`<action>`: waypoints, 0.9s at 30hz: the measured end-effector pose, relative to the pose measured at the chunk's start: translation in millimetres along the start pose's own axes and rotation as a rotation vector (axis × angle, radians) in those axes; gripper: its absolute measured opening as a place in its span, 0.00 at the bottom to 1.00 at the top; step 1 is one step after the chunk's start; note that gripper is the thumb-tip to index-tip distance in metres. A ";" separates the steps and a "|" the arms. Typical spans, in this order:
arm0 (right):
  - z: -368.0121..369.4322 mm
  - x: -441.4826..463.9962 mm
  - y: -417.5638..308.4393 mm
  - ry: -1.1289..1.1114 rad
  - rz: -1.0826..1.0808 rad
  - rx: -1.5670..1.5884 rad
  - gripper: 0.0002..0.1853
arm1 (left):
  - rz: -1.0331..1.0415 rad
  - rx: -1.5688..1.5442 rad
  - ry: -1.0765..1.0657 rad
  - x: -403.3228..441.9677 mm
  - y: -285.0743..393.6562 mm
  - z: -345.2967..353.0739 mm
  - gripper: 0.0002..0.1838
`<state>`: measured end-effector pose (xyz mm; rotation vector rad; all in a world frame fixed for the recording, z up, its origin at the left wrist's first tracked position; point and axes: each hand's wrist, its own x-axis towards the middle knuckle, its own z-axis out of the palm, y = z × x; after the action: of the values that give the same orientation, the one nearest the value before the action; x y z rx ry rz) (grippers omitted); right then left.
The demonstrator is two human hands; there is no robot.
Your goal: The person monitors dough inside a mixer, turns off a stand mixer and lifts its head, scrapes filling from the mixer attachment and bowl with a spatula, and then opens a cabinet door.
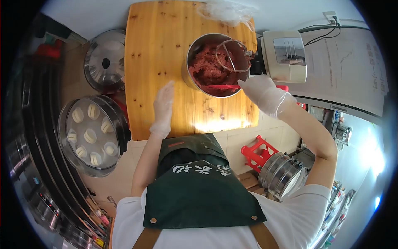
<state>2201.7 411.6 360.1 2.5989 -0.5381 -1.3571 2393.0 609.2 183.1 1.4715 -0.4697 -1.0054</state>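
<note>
My right hand, in a clear glove, is closed around the handle of a red spatula. The spatula's far end reaches into a steel bowl at the near side of its rim. Inside lies a thick reddish-brown minced mixture, heaped toward the left. A wire beater, smeared with the mixture, stands over the bowl's right half. My left hand, also gloved, hovers at the table's near left part, fingers straight and holding nothing, apart from the bowl.
The wooden table carries a crumpled plastic bag at its far edge. A beige mixer stands right of the bowl. At left are a lidded pot and a steamer with several buns. A red stool and stacked steamers are below right.
</note>
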 end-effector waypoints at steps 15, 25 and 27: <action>29.5 87.2 -35.9 0.096 0.155 0.514 0.07 | 0.178 0.461 -0.087 68.3 17.6 57.4 0.22; 24.2 39.7 -26.9 0.212 0.197 0.592 0.04 | 0.170 0.354 -0.084 66.3 7.8 56.4 0.22; 21.1 39.6 -32.3 0.248 0.148 0.630 0.05 | 0.166 0.353 -0.084 66.8 7.8 56.2 0.21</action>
<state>2213.0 426.6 308.0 3.0517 -1.2522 -0.8973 2386.3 522.1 176.0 1.6731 -0.8501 -0.8846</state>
